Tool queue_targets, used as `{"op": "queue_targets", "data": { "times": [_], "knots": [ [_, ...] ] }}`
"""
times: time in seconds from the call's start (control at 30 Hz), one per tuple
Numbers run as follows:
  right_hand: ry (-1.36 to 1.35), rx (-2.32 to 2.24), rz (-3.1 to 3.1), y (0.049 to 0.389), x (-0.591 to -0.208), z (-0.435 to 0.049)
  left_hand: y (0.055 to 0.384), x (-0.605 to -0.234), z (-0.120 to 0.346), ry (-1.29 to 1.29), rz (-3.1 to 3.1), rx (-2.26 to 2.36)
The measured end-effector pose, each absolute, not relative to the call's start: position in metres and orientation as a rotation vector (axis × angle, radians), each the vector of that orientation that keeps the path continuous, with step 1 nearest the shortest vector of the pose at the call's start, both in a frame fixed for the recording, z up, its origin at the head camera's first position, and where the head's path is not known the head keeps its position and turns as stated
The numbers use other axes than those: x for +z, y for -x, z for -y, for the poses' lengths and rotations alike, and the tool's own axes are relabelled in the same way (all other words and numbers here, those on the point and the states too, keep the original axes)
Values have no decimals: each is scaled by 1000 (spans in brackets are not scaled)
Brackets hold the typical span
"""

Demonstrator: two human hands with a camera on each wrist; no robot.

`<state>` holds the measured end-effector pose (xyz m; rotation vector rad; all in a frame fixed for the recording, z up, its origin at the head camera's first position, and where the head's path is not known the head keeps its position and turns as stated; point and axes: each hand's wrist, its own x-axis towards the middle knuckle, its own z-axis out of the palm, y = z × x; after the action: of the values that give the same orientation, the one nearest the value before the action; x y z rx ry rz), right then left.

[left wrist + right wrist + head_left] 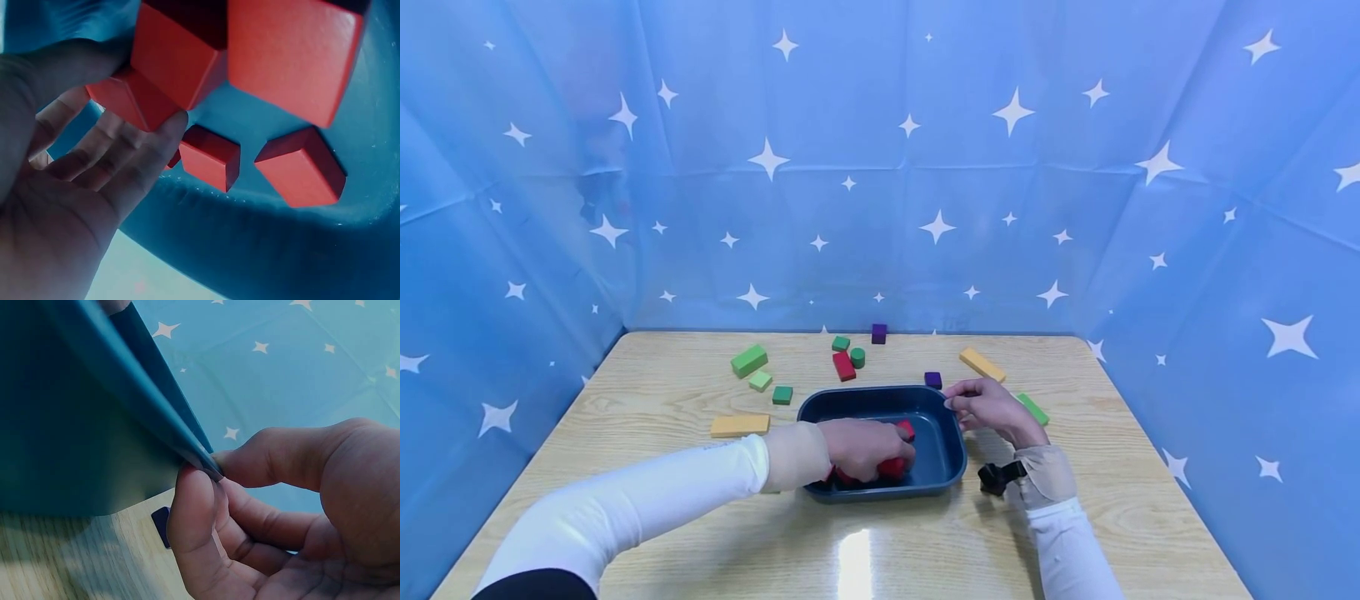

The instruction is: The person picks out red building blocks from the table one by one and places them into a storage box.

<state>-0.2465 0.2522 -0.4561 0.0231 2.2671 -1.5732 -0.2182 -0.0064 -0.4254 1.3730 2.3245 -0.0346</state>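
A dark blue tray (936,442) stands on the table with several red blocks inside. My left hand (865,450) reaches down into it. In the left wrist view, the thumb and fingers of that hand (81,144) close around a red block (134,100), and another red block (178,56) lies against the thumb tip. More red blocks (303,169) rest on the tray floor beyond the fingertips. At the far right corner, my right hand (992,408) pinches the tray's rim (187,440) between thumb and index finger.
Behind the tray lie a red block (844,366), a green cylinder (857,357) and purple blocks (932,380). Several green blocks (749,360) and a yellow plank (741,426) are to the left. Another yellow plank (982,364) and a green plank (1033,409) lie near the right hand.
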Motion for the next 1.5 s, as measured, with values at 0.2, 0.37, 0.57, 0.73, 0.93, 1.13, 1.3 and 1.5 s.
{"op": "queue_targets", "data": {
  "times": [0.2, 0.37, 0.57, 0.73, 0.93, 1.13, 1.3, 1.5],
  "knots": [
    [-19, -1577, -2262, 247, -456, -252, 217, -426, 5, -1374, -2317, -56],
    [-27, -1566, -2267, 246, -455, -251, 217, -426, 5, -1358, -2317, -58],
    [-35, -1568, -2264, 245, -456, -251, 217, -425, 8, -1326, -2317, -12],
    [-54, -1584, -2254, 244, -456, -252, 219, -422, 10, -1366, -2322, 14],
    [-56, -1591, -2249, 244, -456, -251, 223, -417, 19, -1367, -2382, 78],
    [-41, -1583, -2252, 246, -455, -251, 228, -409, 29, -1390, -2483, 201],
    [-31, -1582, -2258, 246, -454, -251, 233, -404, 36, -1346, -2585, 280],
    [-21, -1583, -2260, 245, -455, -252, 244, -400, 45, -1253, -2690, 380]
  ]
}}
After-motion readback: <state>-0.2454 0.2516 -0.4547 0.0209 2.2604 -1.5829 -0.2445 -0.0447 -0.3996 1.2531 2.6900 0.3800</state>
